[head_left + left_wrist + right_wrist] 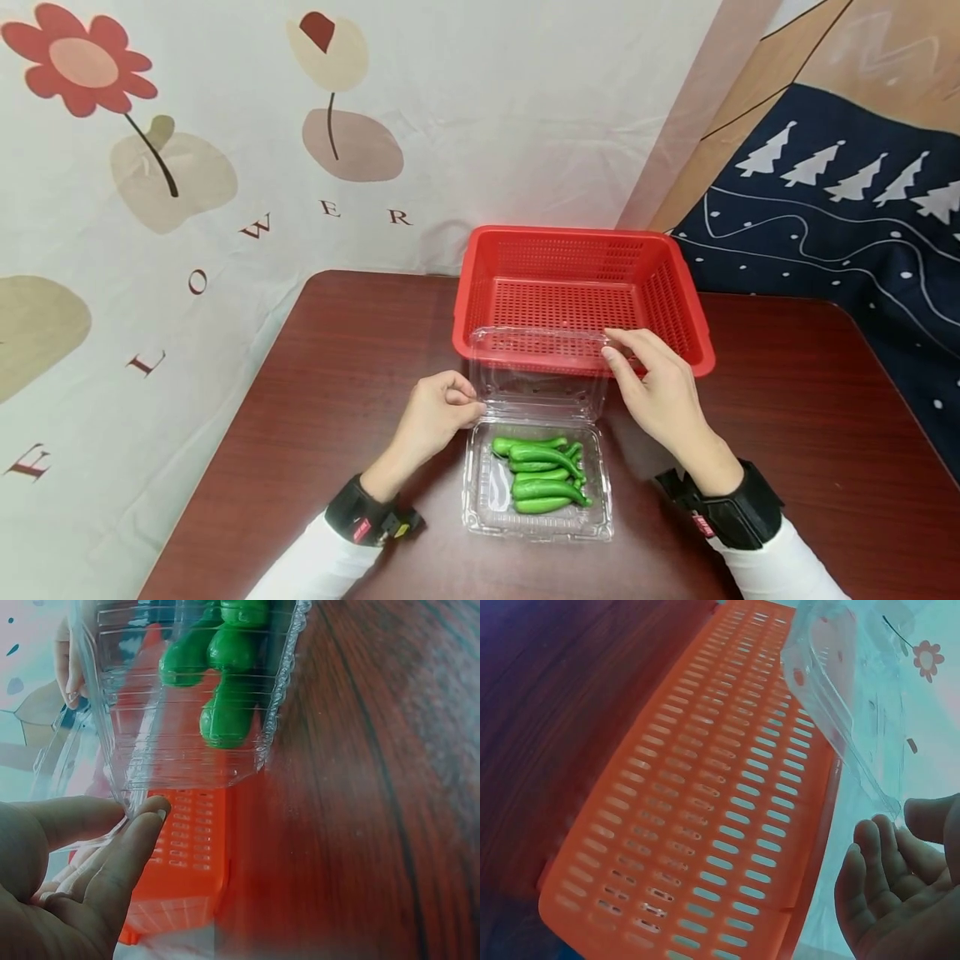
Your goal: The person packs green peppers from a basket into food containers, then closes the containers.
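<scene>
A clear plastic clamshell box (538, 531) lies on the table with its lid (538, 390) raised at the far side. Several green chili peppers (542, 455) sit side by side in its base. My left hand (437, 414) pinches the box's left edge beside the hinge between thumb and fingertips, as the left wrist view shows close up. On the other side, my right hand (660, 390) holds the lid's upper right corner, with thumb and fingers meeting at the edge in the right wrist view.
Just behind the lid stands a red perforated plastic basket (701, 354), partly seen through the clear plastic. The dark wood table (345, 358) ends at a white printed cloth (525, 108) behind and on the left. A navy cloth with white trees (825, 225) hangs at the right.
</scene>
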`<state>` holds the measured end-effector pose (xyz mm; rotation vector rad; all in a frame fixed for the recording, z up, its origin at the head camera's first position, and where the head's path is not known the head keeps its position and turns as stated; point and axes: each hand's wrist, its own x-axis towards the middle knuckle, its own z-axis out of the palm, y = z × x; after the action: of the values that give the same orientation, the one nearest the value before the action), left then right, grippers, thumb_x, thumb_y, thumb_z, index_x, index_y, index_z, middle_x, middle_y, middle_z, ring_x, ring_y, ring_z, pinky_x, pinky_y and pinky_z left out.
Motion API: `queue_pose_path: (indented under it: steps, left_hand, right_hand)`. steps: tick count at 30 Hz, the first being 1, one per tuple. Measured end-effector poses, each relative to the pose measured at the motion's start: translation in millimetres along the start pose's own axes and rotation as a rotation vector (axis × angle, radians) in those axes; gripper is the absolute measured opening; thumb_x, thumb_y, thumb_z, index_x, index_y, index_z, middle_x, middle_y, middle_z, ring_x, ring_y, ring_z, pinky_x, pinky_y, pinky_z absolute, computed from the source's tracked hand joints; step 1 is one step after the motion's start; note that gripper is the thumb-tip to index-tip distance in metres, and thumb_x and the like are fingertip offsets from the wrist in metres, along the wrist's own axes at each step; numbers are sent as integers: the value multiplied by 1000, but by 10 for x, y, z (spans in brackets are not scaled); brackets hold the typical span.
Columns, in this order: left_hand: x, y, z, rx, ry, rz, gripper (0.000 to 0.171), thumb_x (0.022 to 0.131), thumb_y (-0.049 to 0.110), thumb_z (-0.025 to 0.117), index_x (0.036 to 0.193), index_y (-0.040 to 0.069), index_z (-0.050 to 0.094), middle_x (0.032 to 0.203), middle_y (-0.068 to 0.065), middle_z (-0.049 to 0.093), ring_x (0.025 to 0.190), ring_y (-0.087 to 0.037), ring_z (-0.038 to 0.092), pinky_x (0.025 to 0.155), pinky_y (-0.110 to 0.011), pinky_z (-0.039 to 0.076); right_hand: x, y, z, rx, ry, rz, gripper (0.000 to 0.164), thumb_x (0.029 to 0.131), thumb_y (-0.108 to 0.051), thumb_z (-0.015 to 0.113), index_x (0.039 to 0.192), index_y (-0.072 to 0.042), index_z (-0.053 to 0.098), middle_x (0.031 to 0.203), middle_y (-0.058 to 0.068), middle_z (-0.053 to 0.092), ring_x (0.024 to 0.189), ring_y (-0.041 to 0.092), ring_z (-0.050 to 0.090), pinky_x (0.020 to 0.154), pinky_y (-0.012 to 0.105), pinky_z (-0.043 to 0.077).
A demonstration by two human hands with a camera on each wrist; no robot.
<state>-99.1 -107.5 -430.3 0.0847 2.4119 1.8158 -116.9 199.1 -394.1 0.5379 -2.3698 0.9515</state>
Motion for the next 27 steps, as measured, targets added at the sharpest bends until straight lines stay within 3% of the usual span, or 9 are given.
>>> queue_pose_path:
  steps: [4, 10, 17, 27]
  left_hand:
    - [2, -7, 2, -20, -2, -10, 19, 83, -7, 81, 87, -1, 63, 75, -11, 75, 65, -15, 70, 61, -35, 65]
    - [10, 6, -10, -4, -9, 1, 20, 83, -7, 81, 88, 0, 64, 75, -8, 75, 66, -13, 69, 61, -24, 60]
    - [44, 29, -8, -35, -56, -9, 22, 83, -10, 80, 92, 0, 63, 84, -11, 77, 79, -19, 76, 66, -24, 61]
    - [52, 32, -26, -78, -60, -34, 20, 83, -13, 78, 91, -2, 63, 87, -16, 77, 81, -20, 76, 70, -29, 64]
  right_hand:
    - [9, -25, -18, 32, 4, 10, 28, 91, 2, 77, 118, -4, 75, 100, 6, 73, 80, 11, 58, 64, 13, 43]
    - [1, -53, -48, 62, 1, 16, 27, 90, 3, 79, 116, -4, 75, 96, 3, 72, 81, 8, 57, 66, 12, 44]
    - [-2, -76, -116, 72, 12, 2, 30, 88, 6, 79, 116, -4, 75, 96, 3, 71, 81, 6, 56, 66, 17, 45]
    - [-28, -109, -174, 106, -14, -46, 34, 82, 12, 81, 111, -5, 74, 95, 1, 71, 79, 4, 55, 67, 18, 46]
